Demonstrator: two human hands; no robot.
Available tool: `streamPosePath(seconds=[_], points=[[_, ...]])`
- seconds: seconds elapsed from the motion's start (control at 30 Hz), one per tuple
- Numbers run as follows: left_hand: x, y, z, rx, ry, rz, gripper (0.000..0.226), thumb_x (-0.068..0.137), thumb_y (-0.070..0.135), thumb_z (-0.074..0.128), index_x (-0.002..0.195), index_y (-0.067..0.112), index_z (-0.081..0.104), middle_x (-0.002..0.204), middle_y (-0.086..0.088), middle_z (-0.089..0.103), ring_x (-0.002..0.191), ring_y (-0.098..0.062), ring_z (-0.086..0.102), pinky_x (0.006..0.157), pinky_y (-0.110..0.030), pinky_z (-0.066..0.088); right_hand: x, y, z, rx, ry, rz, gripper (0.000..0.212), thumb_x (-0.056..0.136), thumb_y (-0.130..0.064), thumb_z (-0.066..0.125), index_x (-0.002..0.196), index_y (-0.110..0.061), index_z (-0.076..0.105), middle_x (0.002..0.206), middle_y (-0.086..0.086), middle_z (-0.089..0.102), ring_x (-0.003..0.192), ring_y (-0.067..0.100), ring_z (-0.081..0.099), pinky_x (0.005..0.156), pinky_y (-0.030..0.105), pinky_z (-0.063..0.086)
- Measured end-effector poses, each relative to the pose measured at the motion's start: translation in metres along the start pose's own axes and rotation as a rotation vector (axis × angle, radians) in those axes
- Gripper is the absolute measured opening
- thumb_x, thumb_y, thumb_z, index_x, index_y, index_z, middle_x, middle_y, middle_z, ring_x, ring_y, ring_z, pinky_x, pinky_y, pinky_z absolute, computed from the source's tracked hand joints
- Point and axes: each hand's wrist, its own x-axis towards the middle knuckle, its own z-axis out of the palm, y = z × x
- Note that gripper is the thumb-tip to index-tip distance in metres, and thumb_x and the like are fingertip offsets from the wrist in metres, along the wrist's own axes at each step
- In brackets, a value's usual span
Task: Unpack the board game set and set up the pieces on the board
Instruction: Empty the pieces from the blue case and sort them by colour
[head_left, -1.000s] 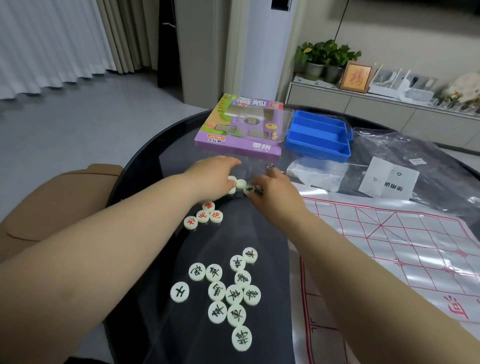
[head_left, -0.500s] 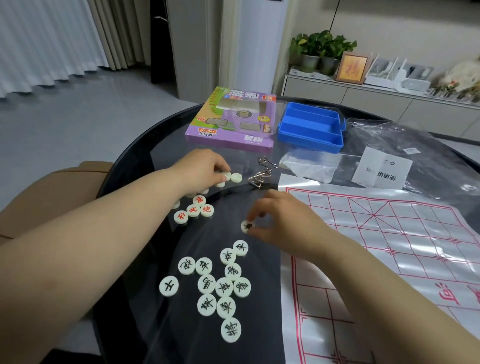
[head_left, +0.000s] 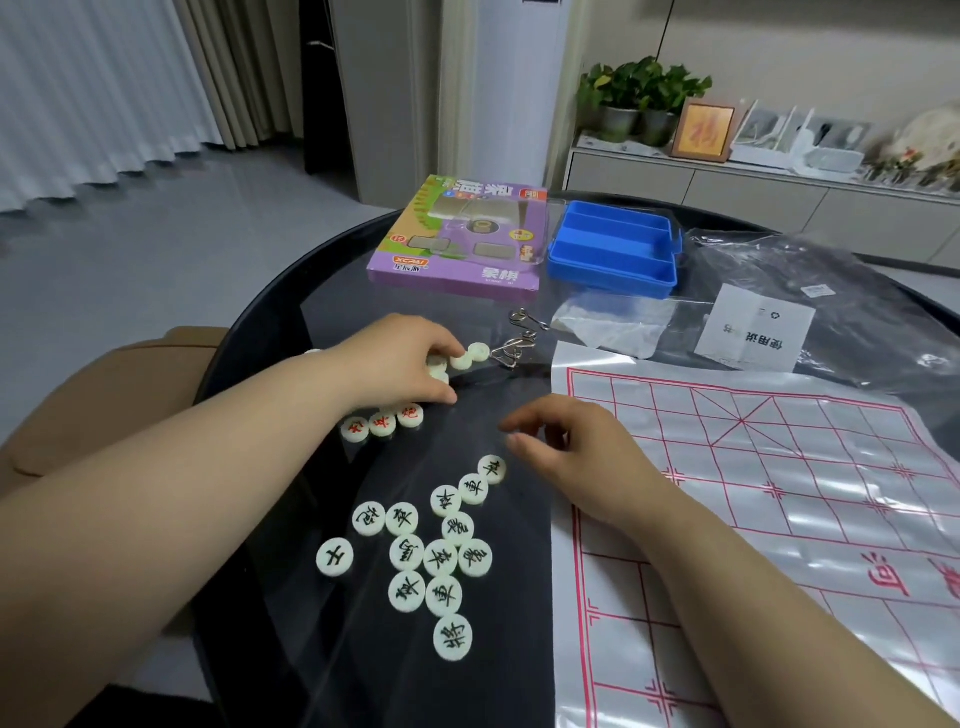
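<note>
The left hand (head_left: 400, 358) grips cream round game discs (head_left: 460, 360) near the left edge of the round black glass table (head_left: 363, 675). The right hand (head_left: 571, 452) hovers loosely curled, holding nothing, just beyond the black-lettered discs (head_left: 441, 558) and beside the clear red-lined plastic board sheet (head_left: 779, 493).

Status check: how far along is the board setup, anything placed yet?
Done: the purple cardboard game box, blue plastic tray and red-lined plastic board sheet are laid out; black-lettered white discs are grouped beside the board, three red-lettered discs apart from them. In hand: the left hand grips unsorted white discs; the right hand hovers empty. Left: no disc lies on the board.
</note>
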Motion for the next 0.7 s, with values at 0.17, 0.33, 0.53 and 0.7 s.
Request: streamPosePath(seconds=[0.17,0.33,0.53,0.7], points=[[-0.002,0.008,0.005,0.049,0.042,0.051,0.047,0.081,0.013,0.064,0.126,0.016,0.052,0.126,-0.003,0.055,0.115,-0.019,0.051,0.094,-0.025,0.039,0.014,-0.006,-0.011,0.047,-0.087,0.119,0.015,0.085,-0.014,0.059,0.096,-0.01,0.068,0.078,-0.005,0.06,0.069,0.006,0.052,0.061,0.009,0.037],[-0.014,0.016,0.013,-0.058,0.065,0.1,0.048,0.083,0.001,0.057,0.128,0.016,0.05,0.125,-0.003,0.053,0.11,-0.015,0.055,0.092,-0.022,0.041,0.046,-0.015,-0.006,-0.266,-0.03,0.092,0.026,0.085,-0.006,0.051,0.107,-0.009,0.065,0.109,0.012,0.064,0.101,0.025,0.057,0.081,0.026,0.042],[-0.033,0.001,0.007,-0.172,0.253,0.059,0.049,0.08,0.008,0.064,0.126,0.02,0.053,0.124,0.005,0.053,0.112,-0.009,0.049,0.081,-0.009,0.029,0.058,-0.014,0.013,-0.308,-0.015,-0.066,0.042,0.086,-0.001,0.045,0.126,-0.014,0.053,0.122,0.012,0.046,0.117,0.026,0.046,0.09,0.027,0.035],[-0.053,-0.01,0.009,-0.144,0.315,0.007,0.039,0.076,0.016,0.07,0.114,0.021,0.062,0.111,0.006,0.061,0.11,-0.01,0.049,0.077,-0.012,0.027,0.049,-0.018,0.022,-0.258,-0.086,-0.166,0.03,0.09,-0.017,0.053,0.119,-0.015,0.06,0.118,0.009,0.049,0.115,0.02,0.047,0.094,0.023,0.033]])
